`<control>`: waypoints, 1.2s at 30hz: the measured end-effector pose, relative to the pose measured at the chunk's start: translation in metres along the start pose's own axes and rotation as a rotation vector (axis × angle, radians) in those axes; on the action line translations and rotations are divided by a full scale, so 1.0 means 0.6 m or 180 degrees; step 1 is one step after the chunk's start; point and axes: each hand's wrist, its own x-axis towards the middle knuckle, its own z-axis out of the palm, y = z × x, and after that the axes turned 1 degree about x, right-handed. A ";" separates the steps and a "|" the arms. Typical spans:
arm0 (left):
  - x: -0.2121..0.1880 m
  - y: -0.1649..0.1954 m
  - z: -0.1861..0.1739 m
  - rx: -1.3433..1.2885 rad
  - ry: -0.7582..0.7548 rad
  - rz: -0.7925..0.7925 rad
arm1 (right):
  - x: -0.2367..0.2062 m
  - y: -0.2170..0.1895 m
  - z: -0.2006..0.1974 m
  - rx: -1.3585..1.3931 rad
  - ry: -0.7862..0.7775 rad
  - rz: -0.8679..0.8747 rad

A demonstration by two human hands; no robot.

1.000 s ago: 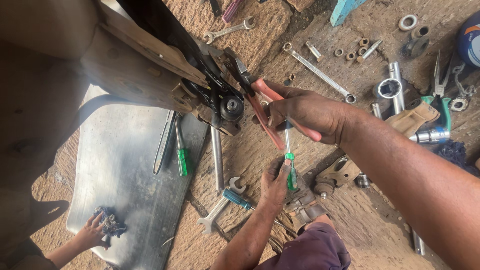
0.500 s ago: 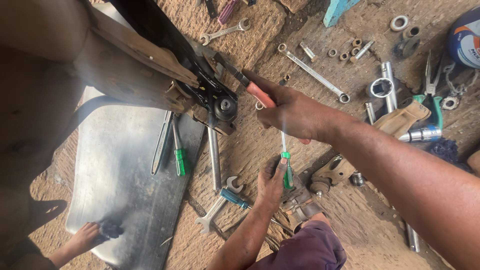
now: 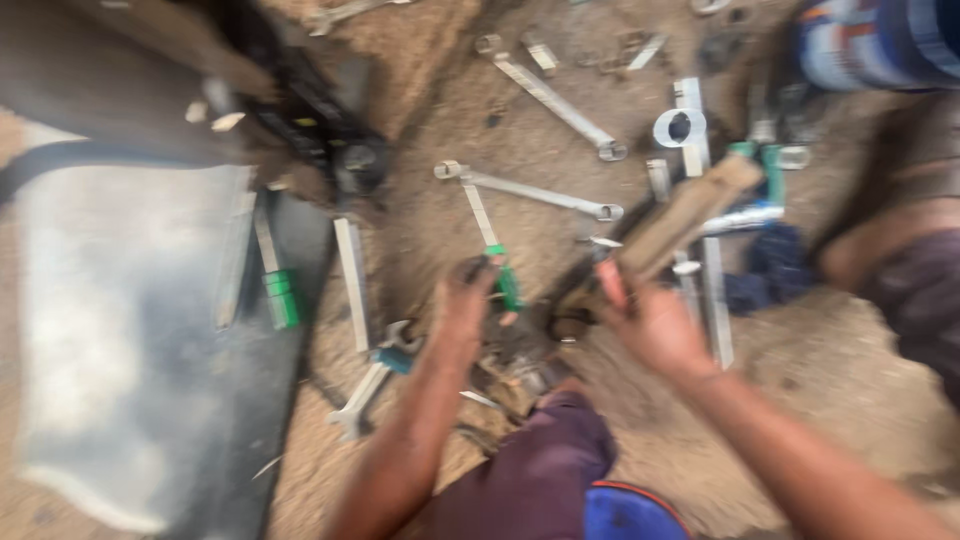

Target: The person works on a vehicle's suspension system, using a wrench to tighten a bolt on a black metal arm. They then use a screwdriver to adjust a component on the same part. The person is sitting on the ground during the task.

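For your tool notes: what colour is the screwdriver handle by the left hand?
Green handle, beside the left hand; head view.

Daylight is bright and even, yet the whole view is smeared by motion blur. The grey metal sheet at the left edge glares pale, with a dark shadow over its top corner. Both hands and the scattered tools are soft-edged; finger grip perhaps unreadable.

My left hand is low-centre, forearm running up from the bottom edge, fingers curled down, grip unclear w/ the blur. My right hand sits just beside it, arm coming in from lower right, fingers half-curled, thumb up.
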 end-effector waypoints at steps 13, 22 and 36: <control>-0.026 0.041 -0.008 -0.2018 -0.2007 -0.0347 | -0.024 0.186 -0.059 -0.2169 0.1729 0.0064; -0.202 0.223 0.031 -0.0634 -0.3286 0.0524 | -0.011 0.124 -0.171 -0.0876 0.1439 0.0178; -0.558 0.266 0.183 -0.0601 -0.1433 0.1598 | -0.341 -0.364 -0.219 0.2911 0.0484 -0.1195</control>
